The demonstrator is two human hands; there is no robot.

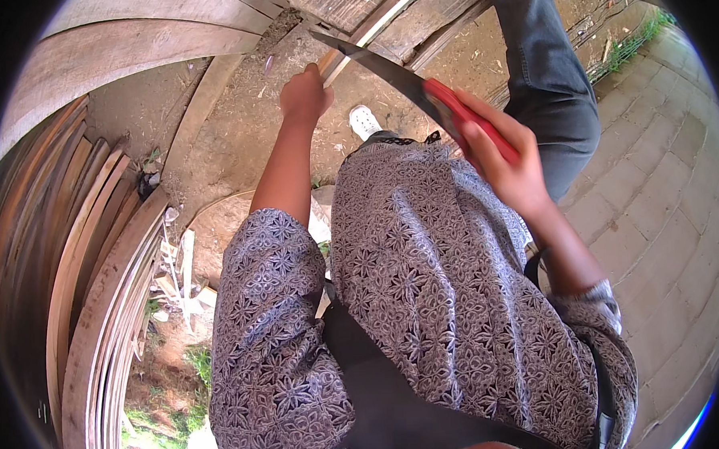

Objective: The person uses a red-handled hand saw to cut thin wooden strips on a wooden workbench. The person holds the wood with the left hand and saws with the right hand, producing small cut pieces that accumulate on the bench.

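Observation:
My right hand [508, 163] is wrapped round the red handle of a handsaw [393, 74]. Its dark blade slants up to the left and crosses over a narrow wooden strip [387, 21] near the strip's close end. From this angle I cannot tell whether the teeth touch the wood. My left hand [304, 96] is closed on the near end of that strip, just left of the blade. The strip runs away to the upper right, above wide weathered planks [439, 16].
Long boards [151, 49] lie at the upper left, and stacked planks [88, 260] line the left side. Wood offcuts [187, 272] litter the dirt ground. My bent right leg [550, 88] reaches to the planks. Paving [654, 179] spreads on the right.

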